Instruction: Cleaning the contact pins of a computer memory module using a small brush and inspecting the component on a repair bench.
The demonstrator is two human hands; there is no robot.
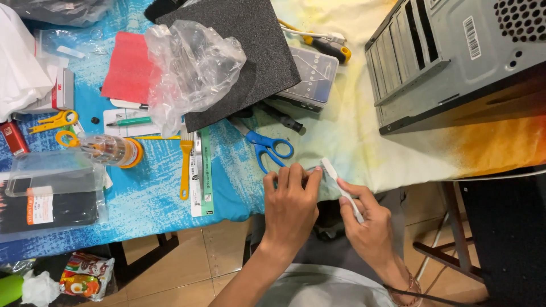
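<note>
Overhead, a grey metal computer case [455,57] fills the worktop's [352,136] far right corner, a dark foam sheet [244,51] and crumpled clear plastic bag [193,68] lying left of it. Blue-handled scissors [267,145] lie just beyond the hands at the cloth-covered near edge. Right hand [367,222] grips a white toothbrush [338,185] by its handle; left hand [290,204] pinches something small at the bristles.

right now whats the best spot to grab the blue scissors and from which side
Take the blue scissors by the two blue finger loops, coming from the table edge near the left hand. The loops lie open and bare on the cloth, facing the person, while the blades point away under the dark foam sheet, so the tip end is covered.
</note>
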